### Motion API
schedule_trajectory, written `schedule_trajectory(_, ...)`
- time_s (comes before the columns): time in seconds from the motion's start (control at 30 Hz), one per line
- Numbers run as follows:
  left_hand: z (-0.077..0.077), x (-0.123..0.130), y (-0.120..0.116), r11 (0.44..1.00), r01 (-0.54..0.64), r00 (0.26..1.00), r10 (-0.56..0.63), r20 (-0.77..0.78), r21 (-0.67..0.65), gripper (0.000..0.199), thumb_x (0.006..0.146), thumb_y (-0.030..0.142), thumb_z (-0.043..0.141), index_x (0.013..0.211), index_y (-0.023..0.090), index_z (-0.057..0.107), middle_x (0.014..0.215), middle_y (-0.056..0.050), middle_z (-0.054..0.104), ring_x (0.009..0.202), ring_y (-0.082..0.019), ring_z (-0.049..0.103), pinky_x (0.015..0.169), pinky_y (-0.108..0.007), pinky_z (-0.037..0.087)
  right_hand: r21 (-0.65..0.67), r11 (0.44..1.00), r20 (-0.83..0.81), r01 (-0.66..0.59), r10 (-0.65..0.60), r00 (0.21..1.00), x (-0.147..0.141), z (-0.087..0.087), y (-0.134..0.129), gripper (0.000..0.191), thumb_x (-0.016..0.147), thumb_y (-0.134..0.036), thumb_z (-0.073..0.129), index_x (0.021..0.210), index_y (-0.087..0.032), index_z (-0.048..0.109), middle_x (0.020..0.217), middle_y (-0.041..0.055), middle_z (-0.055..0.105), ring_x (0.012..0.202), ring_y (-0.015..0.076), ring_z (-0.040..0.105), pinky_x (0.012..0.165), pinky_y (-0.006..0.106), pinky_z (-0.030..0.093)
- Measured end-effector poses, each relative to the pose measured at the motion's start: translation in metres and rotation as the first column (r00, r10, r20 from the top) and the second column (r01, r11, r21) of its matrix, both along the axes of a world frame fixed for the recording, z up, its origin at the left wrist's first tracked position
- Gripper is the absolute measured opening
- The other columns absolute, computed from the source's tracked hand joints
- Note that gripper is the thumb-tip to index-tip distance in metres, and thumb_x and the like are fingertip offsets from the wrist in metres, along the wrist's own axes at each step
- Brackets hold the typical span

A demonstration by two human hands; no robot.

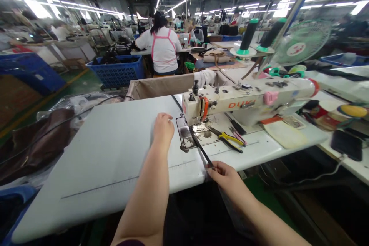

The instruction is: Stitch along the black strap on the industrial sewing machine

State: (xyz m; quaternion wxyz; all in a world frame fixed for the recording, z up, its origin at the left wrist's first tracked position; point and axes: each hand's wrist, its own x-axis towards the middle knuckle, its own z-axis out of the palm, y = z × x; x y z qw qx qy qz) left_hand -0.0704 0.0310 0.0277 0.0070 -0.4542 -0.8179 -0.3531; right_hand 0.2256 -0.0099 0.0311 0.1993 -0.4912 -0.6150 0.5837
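Note:
A narrow black strap (201,148) runs from under the sewing machine's presser foot toward me, over the table's front edge. My right hand (223,173) is closed on its near end, pinching it between thumb and fingers. My left hand (163,126) is on the white table left of the needle plate (199,127), its fingers loosely bent and partly hidden; nothing shows in it. The white sewing machine (227,102) stands just beyond both hands. Yellow-and-black pliers (227,138) lie right of the strap, beside small pink-handled snips (238,136) and a dark-handled screwdriver (236,125).
A pale cloth pad (284,134) lies on the table's right part, with a phone (346,145) farther right. Black thread cones (249,34) and a green fan (300,44) stand behind the machine. Beyond the table are a fabric-lined bin (161,87), a blue crate (117,73) and a seated co-worker (165,50).

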Motion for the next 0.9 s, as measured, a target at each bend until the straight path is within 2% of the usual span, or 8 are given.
schedule_trajectory(0.07,-0.011,0.018,-0.011,0.991,0.136,0.991,-0.136,0.019,0.01,0.029,0.089,0.001,0.055,0.1,0.02,0.073,0.116,-0.009,0.068,0.116,-0.025,0.067,0.111,-0.041,0.053,-0.115,0.992,-0.056,-0.047,0.041,0.998,0.006,0.001,-0.004,0.044,0.082,-0.062,0.071,0.078,-0.018,0.073,0.063,-0.0032,0.046,0.058,0.0129,0.037,0.057,0.028,0.029)
schedule_trajectory(0.13,-0.023,0.036,-0.022,0.954,0.299,0.954,-0.3,0.031,0.025,0.032,0.088,0.002,0.058,0.108,0.021,0.073,0.12,-0.008,0.071,0.116,-0.023,0.069,0.111,-0.04,0.054,-0.205,0.974,-0.116,-0.093,0.07,0.991,0.015,0.002,-0.01,0.052,0.08,-0.07,0.074,0.071,-0.019,0.071,0.062,-0.0031,0.044,0.059,0.0128,0.034,0.057,0.028,0.024)
schedule_trajectory(0.2,-0.033,0.052,-0.031,0.898,0.438,0.899,-0.438,0.013,0.034,0.038,0.09,0.008,0.065,0.125,0.021,0.07,0.134,-0.01,0.069,0.125,-0.025,0.067,0.115,-0.043,0.053,-0.215,0.968,-0.154,-0.133,0.101,0.983,0.025,0.003,-0.016,0.056,0.079,-0.074,0.074,0.069,-0.019,0.072,0.061,-0.0031,0.042,0.061,0.0135,0.034,0.058,0.029,0.023)
schedule_trajectory(0.3,-0.041,0.071,-0.039,0.847,0.531,0.846,-0.53,-0.061,-0.004,0.048,0.091,0.016,0.071,0.138,0.019,0.063,0.146,-0.013,0.064,0.135,-0.027,0.063,0.119,-0.046,0.05,-0.159,0.965,-0.166,-0.207,0.18,0.969,0.042,0.0,-0.022,0.06,0.084,-0.077,0.07,0.069,-0.019,0.075,0.062,-0.0023,0.043,0.063,0.0143,0.036,0.061,0.03,0.027)
schedule_trajectory(0.43,-0.045,0.083,-0.04,0.856,0.503,0.827,-0.516,-0.222,-0.118,0.039,0.094,0.016,0.067,0.133,0.018,0.064,0.14,-0.014,0.067,0.127,-0.027,0.067,0.114,-0.045,0.055,-0.115,0.936,-0.194,-0.333,0.307,0.931,0.062,-0.007,-0.028,0.062,0.088,-0.077,0.066,0.068,-0.019,0.076,0.069,-0.0001,0.05,0.067,0.0154,0.045,0.066,0.031,0.033)
schedule_trajectory(0.63,-0.052,0.094,-0.045,0.865,0.471,0.72,-0.49,-0.491,-0.173,0.022,0.101,0.017,0.059,0.122,0.013,0.066,0.127,-0.016,0.071,0.12,-0.028,0.069,0.109,-0.043,0.057,-0.037,0.887,-0.217,-0.461,0.443,0.87,0.078,-0.016,-0.035,0.061,0.094,-0.074,0.062,0.07,-0.02,0.079,0.074,0.0021,0.055,0.075,0.0184,0.054,0.077,0.033,0.041)
schedule_trajectory(0.9,-0.049,0.096,-0.048,0.864,0.467,0.657,-0.483,-0.579,-0.19,0.016,0.101,0.015,0.055,0.112,0.014,0.067,0.122,-0.016,0.071,0.116,-0.028,0.069,0.108,-0.043,0.056,-0.01,0.866,-0.193,-0.499,0.488,0.851,0.075,-0.013,-0.034,0.061,0.094,-0.075,0.06,0.079,-0.022,0.084,0.083,0.0052,0.062,0.082,0.0212,0.059,0.081,0.035,0.043)
